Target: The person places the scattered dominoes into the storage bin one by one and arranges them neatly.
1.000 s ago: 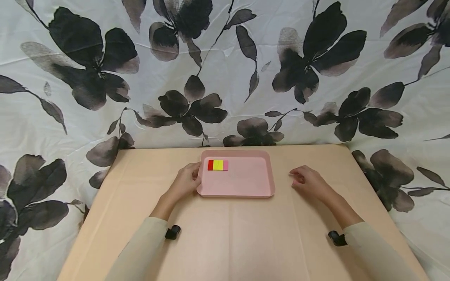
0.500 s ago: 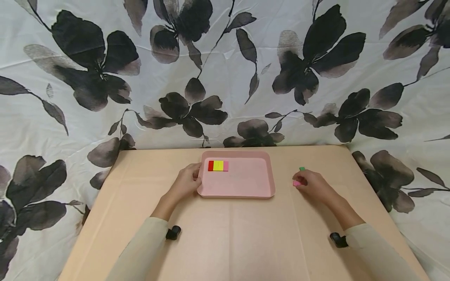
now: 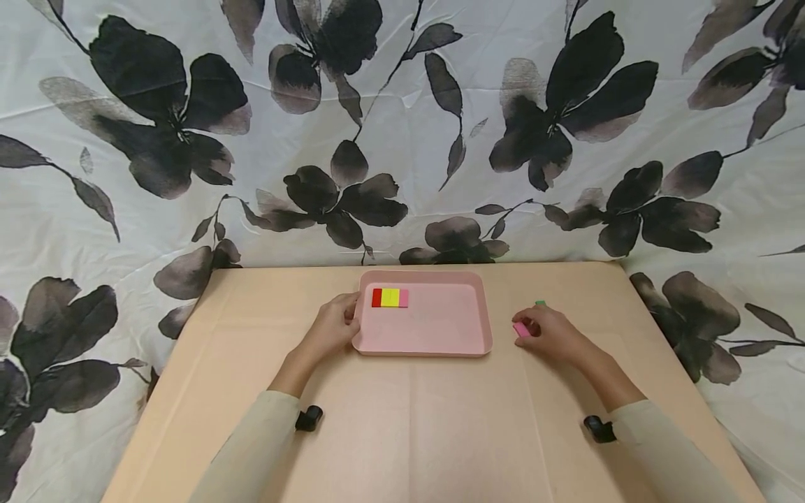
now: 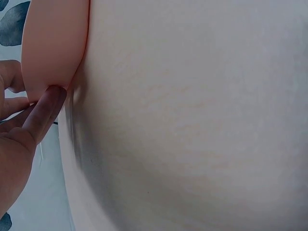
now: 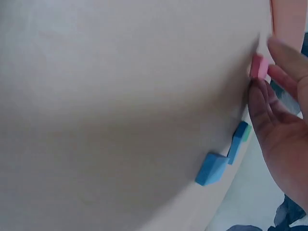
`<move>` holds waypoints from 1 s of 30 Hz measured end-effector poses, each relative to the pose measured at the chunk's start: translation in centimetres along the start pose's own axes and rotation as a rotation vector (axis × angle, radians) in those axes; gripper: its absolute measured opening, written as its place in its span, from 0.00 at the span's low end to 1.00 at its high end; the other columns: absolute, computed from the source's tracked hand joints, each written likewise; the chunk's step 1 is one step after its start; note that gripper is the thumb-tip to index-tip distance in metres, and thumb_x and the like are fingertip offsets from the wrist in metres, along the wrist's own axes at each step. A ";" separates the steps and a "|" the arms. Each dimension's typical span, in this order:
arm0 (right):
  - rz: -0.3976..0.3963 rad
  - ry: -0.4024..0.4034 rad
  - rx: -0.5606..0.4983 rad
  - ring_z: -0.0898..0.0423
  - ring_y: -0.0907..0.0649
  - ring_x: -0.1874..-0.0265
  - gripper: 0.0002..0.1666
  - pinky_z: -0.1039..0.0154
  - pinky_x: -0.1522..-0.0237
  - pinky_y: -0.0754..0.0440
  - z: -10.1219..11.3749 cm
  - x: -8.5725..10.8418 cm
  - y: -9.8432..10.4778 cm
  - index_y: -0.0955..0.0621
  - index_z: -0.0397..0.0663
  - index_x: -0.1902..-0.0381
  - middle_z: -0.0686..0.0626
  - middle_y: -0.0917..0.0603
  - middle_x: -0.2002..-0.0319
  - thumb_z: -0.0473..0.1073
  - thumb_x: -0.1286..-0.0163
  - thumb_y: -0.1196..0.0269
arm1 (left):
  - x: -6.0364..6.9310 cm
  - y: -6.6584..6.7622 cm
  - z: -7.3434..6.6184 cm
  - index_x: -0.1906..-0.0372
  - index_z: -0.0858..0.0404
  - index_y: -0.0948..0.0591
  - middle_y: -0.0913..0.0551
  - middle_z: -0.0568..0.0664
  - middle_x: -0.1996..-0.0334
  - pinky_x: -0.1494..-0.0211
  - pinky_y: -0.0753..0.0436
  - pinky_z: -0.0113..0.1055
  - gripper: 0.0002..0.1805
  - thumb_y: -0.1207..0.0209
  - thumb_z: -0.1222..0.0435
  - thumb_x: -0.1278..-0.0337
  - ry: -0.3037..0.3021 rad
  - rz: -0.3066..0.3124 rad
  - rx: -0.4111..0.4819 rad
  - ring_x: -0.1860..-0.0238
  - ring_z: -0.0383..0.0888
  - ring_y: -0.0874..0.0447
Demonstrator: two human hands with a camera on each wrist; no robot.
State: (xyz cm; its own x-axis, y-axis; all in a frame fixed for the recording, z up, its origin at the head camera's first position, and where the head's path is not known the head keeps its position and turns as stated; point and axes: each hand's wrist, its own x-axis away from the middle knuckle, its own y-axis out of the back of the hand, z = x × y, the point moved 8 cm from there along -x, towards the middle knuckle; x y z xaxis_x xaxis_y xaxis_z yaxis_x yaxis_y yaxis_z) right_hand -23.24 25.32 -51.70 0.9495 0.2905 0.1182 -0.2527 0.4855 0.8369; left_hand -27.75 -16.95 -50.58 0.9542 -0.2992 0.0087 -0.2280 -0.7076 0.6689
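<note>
A shallow pink tray (image 3: 428,332) lies toward the back of the table. On its upper left sits a row of red, yellow and pink blocks (image 3: 390,298), side by side. My left hand (image 3: 333,325) grips the tray's left edge; in the left wrist view, thumb and fingers pinch the tray rim (image 4: 55,53). Right of the tray, my right hand (image 3: 550,335) pinches a pink block (image 3: 520,329), tilted and apart from the tray. That pink block (image 5: 259,66) shows between thumb and fingers in the right wrist view.
Close to my right hand lie two blue blocks (image 5: 211,168) and a green block (image 5: 247,133). From the head view the hand hides the blue ones; only the edge of the green block (image 3: 539,302) shows. Floral fabric (image 3: 440,140) hangs behind the table (image 3: 409,433).
My right hand has taken a pink block between its fingertips and shifted slightly left with it. The green block came into sight behind that hand. My left hand and the tray stay put.
</note>
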 end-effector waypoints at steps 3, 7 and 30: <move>0.030 0.035 -0.015 0.53 0.20 0.61 0.29 0.61 0.59 0.17 0.1 0.2 -0.1 0.17 0.40 0.44 0.44 0.20 0.56 0.41 0.42 0.22 | 0.0 0.1 0.0 0.27 0.70 0.29 0.22 0.62 0.34 0.53 0.10 0.39 0.33 0.42 0.73 0.40 -0.003 -0.002 0.002 0.54 0.52 0.14; 0.038 0.075 -0.012 0.56 0.21 0.63 0.28 0.64 0.60 0.18 0.2 0.2 -0.3 0.17 0.39 0.44 0.44 0.22 0.55 0.37 0.43 0.23 | 0.0 0.1 0.0 0.27 0.72 0.29 0.21 0.62 0.36 0.54 0.11 0.38 0.33 0.42 0.74 0.41 -0.018 -0.006 0.001 0.55 0.51 0.14; -0.073 0.038 -0.012 0.52 0.19 0.59 0.24 0.62 0.58 0.17 3.4 -2.2 0.8 0.16 0.41 0.45 0.44 0.20 0.52 0.37 0.41 0.25 | 0.1 -0.1 -0.1 0.28 0.72 0.28 0.21 0.63 0.35 0.53 0.11 0.39 0.33 0.41 0.74 0.41 -0.028 -0.009 0.008 0.54 0.51 0.14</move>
State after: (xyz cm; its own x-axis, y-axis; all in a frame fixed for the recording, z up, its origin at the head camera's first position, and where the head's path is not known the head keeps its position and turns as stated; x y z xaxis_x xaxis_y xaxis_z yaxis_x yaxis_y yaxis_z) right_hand -24.89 22.25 -49.51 0.9578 0.2851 0.0362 -0.1852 0.5161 0.8363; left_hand -27.62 -16.78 -50.58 0.9505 -0.3101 -0.0181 -0.2208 -0.7157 0.6626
